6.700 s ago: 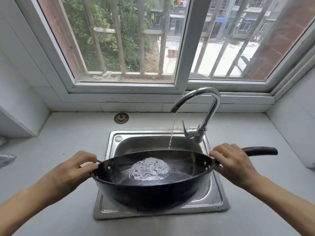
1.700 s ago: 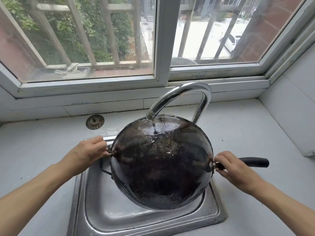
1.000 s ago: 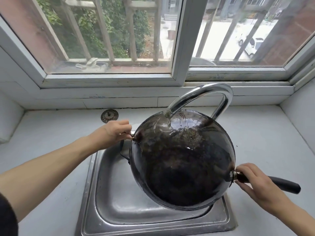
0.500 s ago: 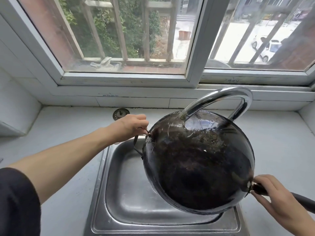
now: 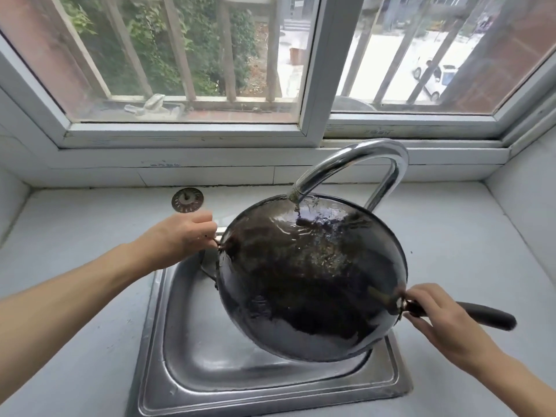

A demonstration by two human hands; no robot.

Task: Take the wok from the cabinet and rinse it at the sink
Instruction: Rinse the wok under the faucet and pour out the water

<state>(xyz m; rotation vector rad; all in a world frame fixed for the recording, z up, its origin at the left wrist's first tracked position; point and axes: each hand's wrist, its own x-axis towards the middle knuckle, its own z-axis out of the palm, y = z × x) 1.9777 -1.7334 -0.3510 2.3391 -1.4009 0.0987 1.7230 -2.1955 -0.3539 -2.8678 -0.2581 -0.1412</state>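
Both bare forearms are stretched forward. The left hand (image 5: 177, 239) is curled round a thin wire loop handle (image 5: 216, 242) — the right hand (image 5: 436, 314) is clasped about a long black handle (image 5: 481, 315).

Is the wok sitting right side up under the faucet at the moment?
No, the wok is turned bottom up over the sink, and water from the faucet runs over its outer side.

The sink (image 5: 156, 341) is set into the surface (image 5: 75, 311) near its front edge. The wok (image 5: 310, 281) hangs over the sink, bottom up, under the tap (image 5: 355, 164) at the sink's back edge. A strainer (image 5: 187, 200) lies behind the sink's left corner.
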